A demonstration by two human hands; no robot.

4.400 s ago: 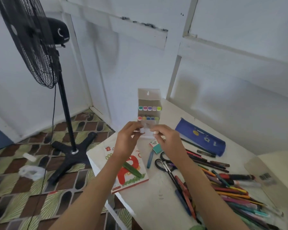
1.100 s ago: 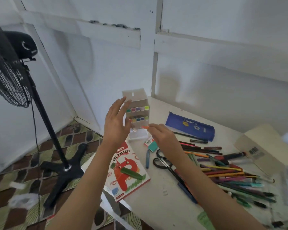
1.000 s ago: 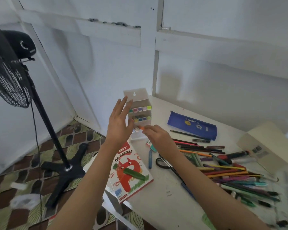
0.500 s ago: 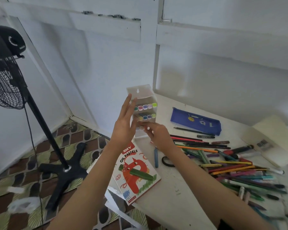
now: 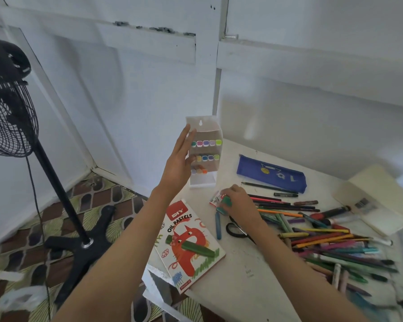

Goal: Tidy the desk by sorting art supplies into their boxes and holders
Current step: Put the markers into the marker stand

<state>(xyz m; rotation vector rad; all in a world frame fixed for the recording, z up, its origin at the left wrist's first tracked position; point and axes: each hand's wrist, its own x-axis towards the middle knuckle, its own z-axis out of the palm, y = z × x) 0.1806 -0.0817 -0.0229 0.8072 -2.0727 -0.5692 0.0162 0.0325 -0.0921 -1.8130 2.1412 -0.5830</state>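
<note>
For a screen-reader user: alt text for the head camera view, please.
A person's flat left hand rests against an upright clear marker holder on a white desk; the right hand grips a small green item beside scattered pens.

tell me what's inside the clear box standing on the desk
Three rows of markers, coloured caps facing out, inside the clear box. The left hand covers the rows' left ends, so the full count is hidden. The bottom looks empty.

So the marker holder (image 5: 205, 154) is standing at the desk's (image 5: 237, 282) back edge: pouch (image 5: 270, 174) lying to its right, pastels box (image 5: 189, 242) sitting in front, pens (image 5: 323, 238) lying front-right, fan (image 5: 9, 101) standing off left.
</note>
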